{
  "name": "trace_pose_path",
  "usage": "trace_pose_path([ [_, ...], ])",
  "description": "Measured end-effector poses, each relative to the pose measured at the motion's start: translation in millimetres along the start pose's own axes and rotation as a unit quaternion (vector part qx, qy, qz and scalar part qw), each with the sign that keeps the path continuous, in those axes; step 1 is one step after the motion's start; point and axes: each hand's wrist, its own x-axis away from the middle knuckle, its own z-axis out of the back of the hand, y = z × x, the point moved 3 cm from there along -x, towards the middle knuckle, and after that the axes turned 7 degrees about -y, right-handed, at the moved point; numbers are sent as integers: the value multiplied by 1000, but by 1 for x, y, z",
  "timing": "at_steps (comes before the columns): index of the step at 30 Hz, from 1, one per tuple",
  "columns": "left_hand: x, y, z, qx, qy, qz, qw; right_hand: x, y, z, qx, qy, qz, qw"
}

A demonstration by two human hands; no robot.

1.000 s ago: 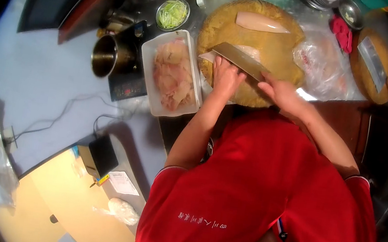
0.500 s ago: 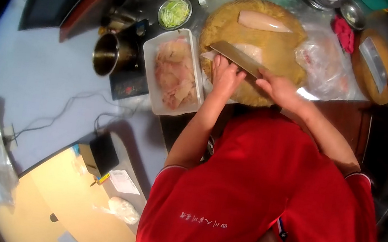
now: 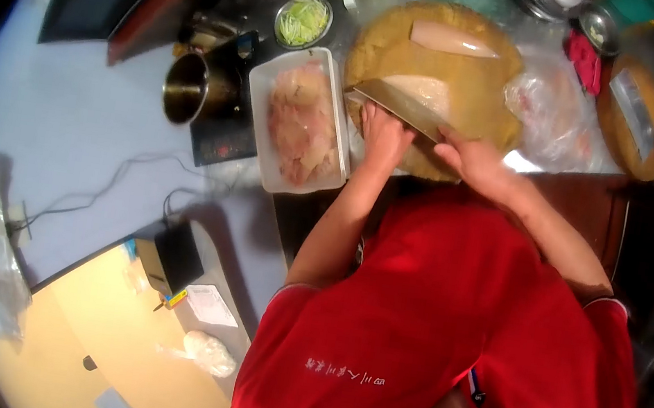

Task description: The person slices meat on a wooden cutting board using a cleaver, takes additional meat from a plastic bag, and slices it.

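My right hand (image 3: 477,164) is closed around the handle end of a broad cleaver (image 3: 401,108), whose blade slants across the front left of a round wooden chopping board (image 3: 482,92). My left hand (image 3: 385,139) lies on the near side of the blade, fingers stretched toward it, their tips partly hidden against the steel. Just beyond the blade is a pale raw meat fillet (image 3: 424,91), its near edge covered by the cleaver. A second, longer fillet (image 3: 454,39) rests at the back of the board, touched by neither hand.
Left of the board stands a white plastic tub (image 3: 342,161) holding thin raw meat slices (image 3: 301,118). Behind it is a bowl of shredded greens (image 3: 302,21). A clear plastic bag (image 3: 552,122) lies to the right, near another board (image 3: 646,163) with a second cleaver (image 3: 633,112).
The view has shifted slightly. The cleaver and both hands have moved a little toward me relative to the fillet, and more of the fillet shows beyond the blade. My left fingers have drawn closer together.
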Motion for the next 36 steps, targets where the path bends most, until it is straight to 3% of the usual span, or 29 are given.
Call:
trace_pose_path([
  [4,1,-8,-7,30,-34,20,999,-17,5,-3,-35,7,6,999],
  [10,4,-9,3,-28,34,19,999,-4,-6,3,7,-12,-15,1000],
  [13,6,-16,1,5,-12,25,1000,-4,-4,-2,-14,-18,-9,1000],
  [22,5,-13,5,-7,34,2,999,-4,-16,4,-15,-51,-33,998],
  [25,9,-22,-3,-3,5,14,1000,-14,-11,-2,-27,-48,-30,998],
  [31,16,-20,-2,-8,74,40,996,-23,-10,-3,-23,-50,-32,998],
  [36,16,-22,2,5,39,37,999,-8,-28,2,-45,-67,-45,996],
])
